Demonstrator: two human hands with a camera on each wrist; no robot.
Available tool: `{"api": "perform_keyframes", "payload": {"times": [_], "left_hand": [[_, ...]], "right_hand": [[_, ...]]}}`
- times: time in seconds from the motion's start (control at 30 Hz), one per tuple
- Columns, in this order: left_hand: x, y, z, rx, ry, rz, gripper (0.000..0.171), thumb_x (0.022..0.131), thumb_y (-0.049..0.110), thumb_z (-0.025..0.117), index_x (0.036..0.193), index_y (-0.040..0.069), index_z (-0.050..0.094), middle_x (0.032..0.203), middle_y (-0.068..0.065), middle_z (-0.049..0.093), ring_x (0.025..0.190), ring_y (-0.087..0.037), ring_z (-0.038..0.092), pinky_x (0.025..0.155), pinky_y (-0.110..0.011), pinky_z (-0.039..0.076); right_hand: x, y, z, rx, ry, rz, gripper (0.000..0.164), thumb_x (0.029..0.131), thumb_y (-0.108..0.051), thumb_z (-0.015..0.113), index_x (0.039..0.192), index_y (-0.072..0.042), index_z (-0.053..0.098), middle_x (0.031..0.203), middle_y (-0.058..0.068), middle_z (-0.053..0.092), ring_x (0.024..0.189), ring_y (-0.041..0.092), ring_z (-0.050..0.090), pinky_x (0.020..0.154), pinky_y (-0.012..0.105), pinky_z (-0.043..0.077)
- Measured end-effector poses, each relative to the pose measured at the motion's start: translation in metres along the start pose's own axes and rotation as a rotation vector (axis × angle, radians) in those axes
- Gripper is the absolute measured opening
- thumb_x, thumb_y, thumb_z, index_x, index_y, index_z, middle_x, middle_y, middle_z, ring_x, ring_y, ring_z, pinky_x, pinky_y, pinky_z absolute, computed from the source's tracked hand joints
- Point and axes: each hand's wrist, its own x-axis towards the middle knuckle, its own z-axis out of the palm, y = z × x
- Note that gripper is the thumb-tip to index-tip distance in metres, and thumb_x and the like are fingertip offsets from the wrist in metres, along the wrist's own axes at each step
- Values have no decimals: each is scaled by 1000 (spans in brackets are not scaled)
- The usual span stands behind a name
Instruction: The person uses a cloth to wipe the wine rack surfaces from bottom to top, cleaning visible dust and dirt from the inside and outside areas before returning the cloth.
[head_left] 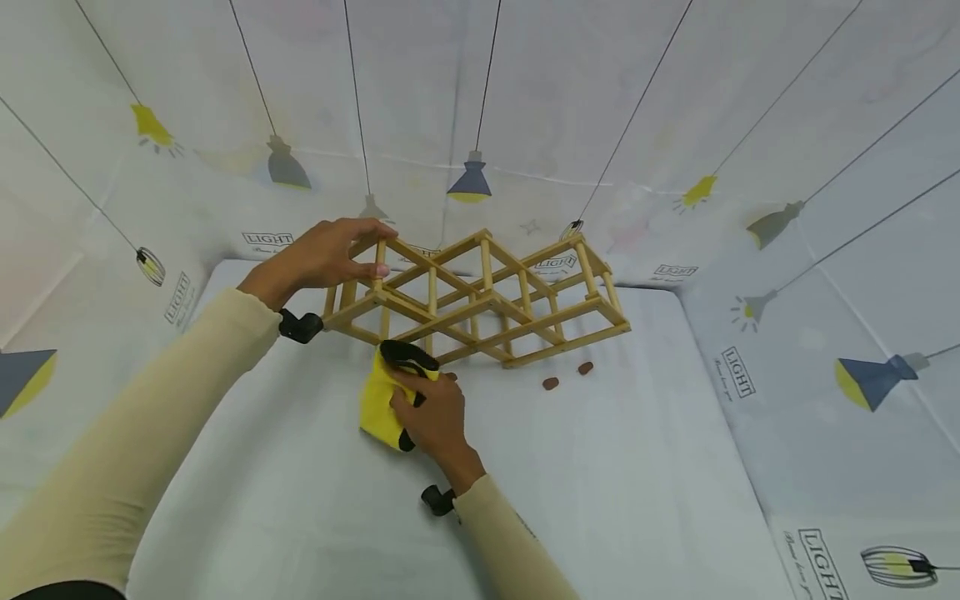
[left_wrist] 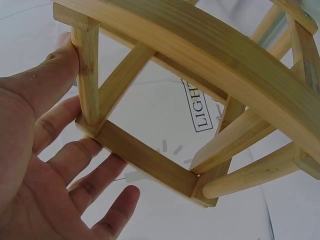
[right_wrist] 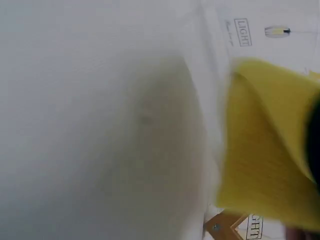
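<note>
A pale wooden lattice rack (head_left: pixel 487 297), probably a folding wine rack, spans the far part of the table. At its left end my left hand (head_left: pixel 318 254) grips a corner post. The left wrist view shows the thumb on one side of that post (left_wrist: pixel 88 75) and fingers against the lower slat (left_wrist: pixel 145 155). In my right hand (head_left: pixel 438 417) is a yellow cloth (head_left: pixel 378 408) with black edging, pinched just in front of the rack's near side. The cloth (right_wrist: pixel 265 150) looks blurred in the right wrist view, where that hand is mostly hidden.
Two small brown pieces (head_left: pixel 551 383) lie on the white-covered table (head_left: pixel 600 483), right of the cloth and near the rack. Walls (head_left: pixel 847 275) printed with lamps and the word LIGHT rise behind the table and along its sides.
</note>
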Motion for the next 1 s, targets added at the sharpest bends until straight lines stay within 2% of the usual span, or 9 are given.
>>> {"api": "perform_keyframes", "payload": {"times": [0.1, 0.17, 0.3, 0.4, 0.53, 0.63, 0.83, 0.9, 1.0], "left_hand": [[-1, 1, -2, 7, 2, 3, 64, 102, 38, 73, 158, 19, 50, 171, -13, 39, 158, -43, 35, 125, -68, 31], [-1, 2, -3, 8, 5, 0, 64, 102, 38, 73, 158, 19, 50, 171, -13, 39, 158, -44, 34, 125, -69, 30], [0, 3, -2, 0, -2, -12, 64, 102, 38, 73, 158, 19, 49, 172, -13, 38, 159, -44, 33, 125, -70, 29], [1, 2, -1, 1, -7, -16, 64, 102, 38, 74, 159, 20, 49, 172, -12, 38, 159, -44, 33, 125, -69, 29], [2, 1, 0, 3, 0, -1, 63, 102, 36, 73, 158, 19, 49, 172, -13, 39, 158, -44, 33, 125, -69, 30], [2, 2, 0, 4, 3, -2, 63, 102, 37, 73, 159, 19, 49, 171, -14, 39, 158, -44, 34, 124, -70, 30], [2, 0, 1, -2, -7, -18, 64, 102, 39, 73, 159, 21, 48, 173, -12, 37, 159, -44, 32, 125, -69, 30], [2, 0, 1, 1, -8, -10, 64, 102, 39, 73, 159, 20, 48, 173, -13, 37, 159, -44, 32, 125, -69, 30], [2, 0, 0, 10, -3, 6, 64, 102, 39, 73, 159, 20, 49, 172, -13, 38, 159, -44, 33, 125, -68, 30]], "right_hand": [[2, 10, -14, 19, 276, -104, 31, 88, -8, 78, 118, -13, 83, 105, 12, 82, 84, 21, 76, 73, 33, 64], [7, 20, -23, -43, 340, -92, 23, 90, -9, 78, 112, -8, 85, 107, 14, 82, 90, 27, 78, 78, 41, 66], [8, 35, -38, -207, 223, 97, 15, 90, -16, 78, 102, -12, 87, 95, 6, 83, 69, 21, 68, 59, 35, 56], [2, 37, -42, -227, 206, 176, 21, 86, -15, 78, 105, -16, 87, 94, 4, 83, 65, 17, 62, 54, 30, 47], [3, 31, -39, -113, 286, -2, 27, 88, -10, 76, 113, -15, 85, 105, 11, 81, 82, 23, 73, 68, 37, 61], [10, 24, -39, -101, 260, -75, 20, 92, -11, 76, 110, -11, 86, 106, 13, 81, 86, 27, 76, 72, 42, 64], [-1, 34, -51, -231, 92, 248, 23, 92, -18, 76, 113, -19, 86, 100, 5, 83, 62, 17, 57, 48, 28, 39], [-12, 39, -57, -179, 121, 253, 29, 90, -15, 77, 117, -22, 84, 107, 4, 83, 70, 15, 62, 55, 24, 46], [-19, 43, -69, -29, 316, 129, 35, 90, -7, 77, 123, -20, 81, 118, 5, 81, 94, 19, 73, 79, 24, 60]]}}
